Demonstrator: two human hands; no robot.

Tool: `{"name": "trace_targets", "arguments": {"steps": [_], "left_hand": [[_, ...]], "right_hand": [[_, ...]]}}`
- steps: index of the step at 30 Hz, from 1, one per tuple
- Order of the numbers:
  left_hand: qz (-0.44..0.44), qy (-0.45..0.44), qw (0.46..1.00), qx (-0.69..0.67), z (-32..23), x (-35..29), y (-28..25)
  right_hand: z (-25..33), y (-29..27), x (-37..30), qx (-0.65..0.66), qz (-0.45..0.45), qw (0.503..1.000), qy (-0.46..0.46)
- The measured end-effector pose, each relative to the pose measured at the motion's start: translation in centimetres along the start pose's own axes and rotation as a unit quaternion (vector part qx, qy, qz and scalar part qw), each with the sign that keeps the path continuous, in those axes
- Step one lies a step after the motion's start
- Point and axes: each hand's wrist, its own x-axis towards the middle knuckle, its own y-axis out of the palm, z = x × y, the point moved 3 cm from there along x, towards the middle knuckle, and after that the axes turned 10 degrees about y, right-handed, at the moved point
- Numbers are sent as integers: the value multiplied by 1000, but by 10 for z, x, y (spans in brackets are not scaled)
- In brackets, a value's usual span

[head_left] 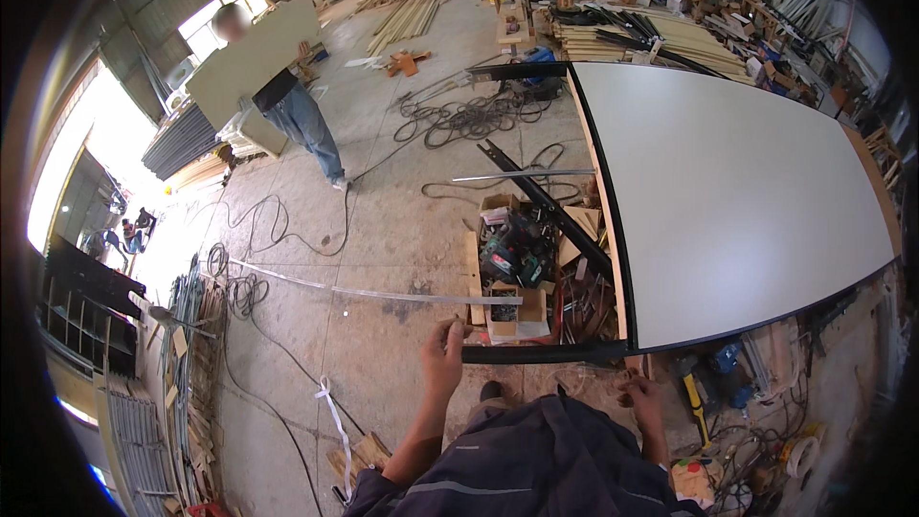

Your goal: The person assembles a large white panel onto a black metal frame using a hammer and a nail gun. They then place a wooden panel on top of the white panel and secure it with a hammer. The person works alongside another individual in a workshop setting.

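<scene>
My left hand (442, 354) is at the left end of a black frame bar (546, 354), its fingers curled; what they hold, if anything, is hidden. Below the bar's right part, by the panel's near corner, my right hand (641, 394) is closed, and I cannot make out what is in it. A large white panel (737, 201) with black edging lies flat to the right, and the black frame sticks out from its left side. Inside the frame opening sit green and black power tools (517, 247) and a cardboard box (504, 311) of small metal pieces.
A long thin strip (383, 295) runs left from the box. Dark cables (469, 120) loop over the floor. At the far left a person (299, 124) carries a pale board (251, 62). Stacked timber (641, 43) stands behind the panel; a yellow tool (696, 412) lies at the near right.
</scene>
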Motion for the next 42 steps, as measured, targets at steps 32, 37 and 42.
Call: {"name": "trace_targets", "arguments": {"steps": [32,37,42], "left_hand": [[182,-462,855,152,363,-170,-271],[70,-436,895,68,364,-139,-280],[-9,-434,901,7,348,-108,-324]], "right_hand": [[-88,141,-15,-102,-99,977,157],[-24,186,-23,-135,-89,982,99],[-60,159,11,-67,-46,994,71]]}}
